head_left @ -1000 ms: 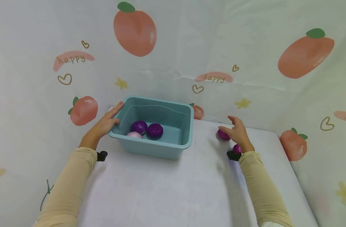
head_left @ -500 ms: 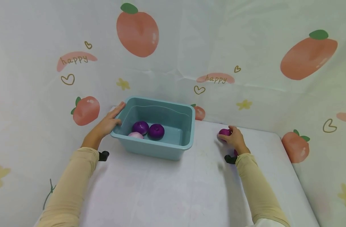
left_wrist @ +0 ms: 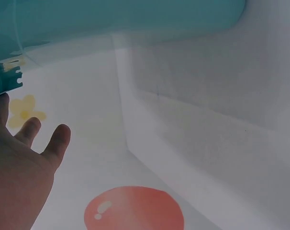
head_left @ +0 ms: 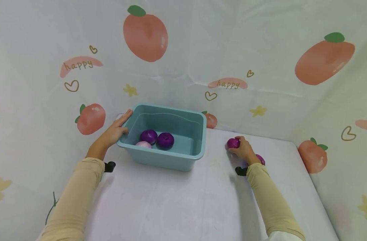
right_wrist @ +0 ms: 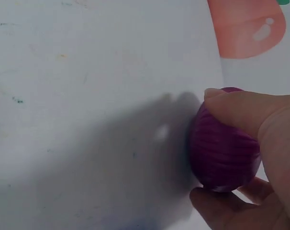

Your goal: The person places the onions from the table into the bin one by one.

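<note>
My right hand [head_left: 243,150] grips a purple-red onion [head_left: 233,143] at the right of the table, thumb on one side and fingertips on the other. The right wrist view shows the held onion [right_wrist: 225,148] close up, with its streaked skin. Behind that wrist lies another purple-red onion [head_left: 260,159], partly hidden. At the far left my left hand [head_left: 112,133] holds the rim of a blue plastic basin [head_left: 162,160], its thumb hooked over the edge. Several fingers [left_wrist: 58,143] show beneath the basin in the left wrist view, spread apart.
Inside the basin are two dark purple onions, one left [head_left: 148,136] and one right [head_left: 165,140], plus a pale pink round one [head_left: 144,144] near the front wall. A white sheet [head_left: 183,83] printed with fruit backs the white table [head_left: 177,207].
My right hand has closed round the onion and shifted it slightly left. The onion behind the wrist shows more now. My left hand stays on the basin rim.
</note>
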Available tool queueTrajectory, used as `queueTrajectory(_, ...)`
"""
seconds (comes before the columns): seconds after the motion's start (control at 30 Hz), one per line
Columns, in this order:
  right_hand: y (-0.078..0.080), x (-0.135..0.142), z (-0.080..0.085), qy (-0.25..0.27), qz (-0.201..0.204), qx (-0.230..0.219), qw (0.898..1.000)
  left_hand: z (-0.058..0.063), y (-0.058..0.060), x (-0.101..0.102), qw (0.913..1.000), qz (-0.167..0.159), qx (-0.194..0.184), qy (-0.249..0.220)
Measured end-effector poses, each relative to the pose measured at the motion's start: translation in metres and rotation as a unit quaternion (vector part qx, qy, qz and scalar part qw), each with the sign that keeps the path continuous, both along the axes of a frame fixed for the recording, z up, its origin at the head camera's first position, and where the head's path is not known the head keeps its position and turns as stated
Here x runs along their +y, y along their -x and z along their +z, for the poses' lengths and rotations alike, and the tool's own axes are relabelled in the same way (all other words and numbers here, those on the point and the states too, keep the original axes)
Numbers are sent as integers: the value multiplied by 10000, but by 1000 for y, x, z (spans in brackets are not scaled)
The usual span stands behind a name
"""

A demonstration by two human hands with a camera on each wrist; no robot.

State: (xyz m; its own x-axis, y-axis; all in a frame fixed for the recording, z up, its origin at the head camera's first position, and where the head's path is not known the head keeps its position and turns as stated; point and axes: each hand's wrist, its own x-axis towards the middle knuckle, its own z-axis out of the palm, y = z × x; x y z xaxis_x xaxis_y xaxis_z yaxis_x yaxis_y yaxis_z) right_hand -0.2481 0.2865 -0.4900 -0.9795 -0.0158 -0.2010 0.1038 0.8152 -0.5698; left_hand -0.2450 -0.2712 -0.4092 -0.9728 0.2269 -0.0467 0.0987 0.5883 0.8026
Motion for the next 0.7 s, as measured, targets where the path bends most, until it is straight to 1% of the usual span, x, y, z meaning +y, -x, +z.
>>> queueTrajectory(0.07, 0, -1, -1, -21, 6, 14, 10000, 0, 0, 0, 10000, 18, -35, -9)
queueTrajectory(0.17, -2, -3, 3, -2, 4, 125, 9999, 0, -1, 0, 10000, 28, -54, -25)
queueTrajectory(0.33, -4, -8, 17, 263, -152, 311, 9991, 0, -1, 0, 10000, 4, -25, -54)
queueTrajectory(0.4, -4, -10, 25, 381, -166, 414, 9983, -1, 0, 0, 10000, -16, -11, -72)
queueTrajectory(0.5, -2, -15, 41, 549, -84, 518, 9971, -1, 0, -1, 10000, -17, 3, -65)
queueTrajectory(0.7, 5, -29, 79, 722, 143, 860, 9936, -1, 0, 1, 10000, 12, -4, -1)
